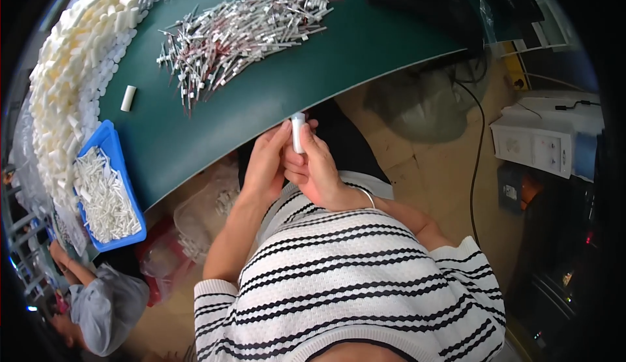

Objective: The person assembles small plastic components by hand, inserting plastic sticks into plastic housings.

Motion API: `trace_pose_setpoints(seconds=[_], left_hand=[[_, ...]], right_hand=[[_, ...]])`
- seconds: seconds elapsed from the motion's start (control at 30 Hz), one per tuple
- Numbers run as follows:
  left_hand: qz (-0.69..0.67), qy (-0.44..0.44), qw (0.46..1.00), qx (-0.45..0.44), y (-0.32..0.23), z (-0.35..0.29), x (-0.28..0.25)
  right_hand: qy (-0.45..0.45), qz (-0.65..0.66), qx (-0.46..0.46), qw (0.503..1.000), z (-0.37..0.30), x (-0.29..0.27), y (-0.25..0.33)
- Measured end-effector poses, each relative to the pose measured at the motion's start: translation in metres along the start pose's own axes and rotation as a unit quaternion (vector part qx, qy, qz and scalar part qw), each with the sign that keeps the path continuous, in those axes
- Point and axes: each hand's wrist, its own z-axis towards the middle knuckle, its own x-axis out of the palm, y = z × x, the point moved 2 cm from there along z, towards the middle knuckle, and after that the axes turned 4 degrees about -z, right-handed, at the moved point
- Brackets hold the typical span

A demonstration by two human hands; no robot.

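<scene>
A small white cylindrical tube [298,137] with a translucent bluish top end stands nearly upright between my hands, just off the table's near edge. My right hand [319,173] is closed around it, the thumb lying along its side. From the other side my left hand [266,160] pinches at the tube near its top, its fingers partly hidden. Beyond my hands, a big pile of thin stick-like parts with white ends and dark or reddish shafts [241,36] covers part of the green table [215,124]. One loose white tube [128,98] lies to the left of that pile.
Along the table's left side runs a long heap of white and cream tubes [65,88]. A blue tray [134,212] of small white sticks sits at the table's left edge. Another person [104,310] is at lower left. A black cable [479,147] and white boxes [531,147] stand right.
</scene>
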Motion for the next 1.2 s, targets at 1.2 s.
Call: trace_pose_setpoints(seconds=[1.2], left_hand=[[-0.042,-0.003,0.996,0.078,-0.009,-0.051,-0.023]], right_hand=[[0.244,-0.693,-0.427,0.527,-0.01,0.03,0.067]])
